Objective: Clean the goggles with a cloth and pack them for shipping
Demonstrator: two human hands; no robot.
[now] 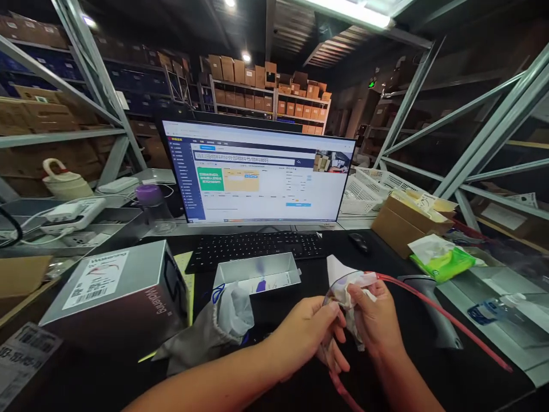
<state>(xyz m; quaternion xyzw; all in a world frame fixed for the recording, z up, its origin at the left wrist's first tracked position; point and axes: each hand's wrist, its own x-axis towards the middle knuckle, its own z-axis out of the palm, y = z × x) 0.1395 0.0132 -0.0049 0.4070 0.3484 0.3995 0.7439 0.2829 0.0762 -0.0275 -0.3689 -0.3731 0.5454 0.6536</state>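
A pair of eyeglasses [446,313] with long red temples is held over the black desk mat. One temple points away to the right, the other down towards the bottom edge. My left hand [311,326] grips the frame by a lens, thumb on top. White tissue [341,272] is bunched in my right hand [377,317], pinched against the lens area. The fingers partly cover the lenses. To the left of my hands lies a grey drawstring pouch [193,343] with a clear plastic bag [237,312] at its mouth. An open shallow box [257,284] is behind it.
A silver-grey carton [115,309] with a label stands at left. Behind are a keyboard [257,247], a lit monitor [266,189] and a mouse [358,242]. On the right are a handheld scanner [444,320], a green tissue pack [450,263] and a brown cardboard box [394,226].
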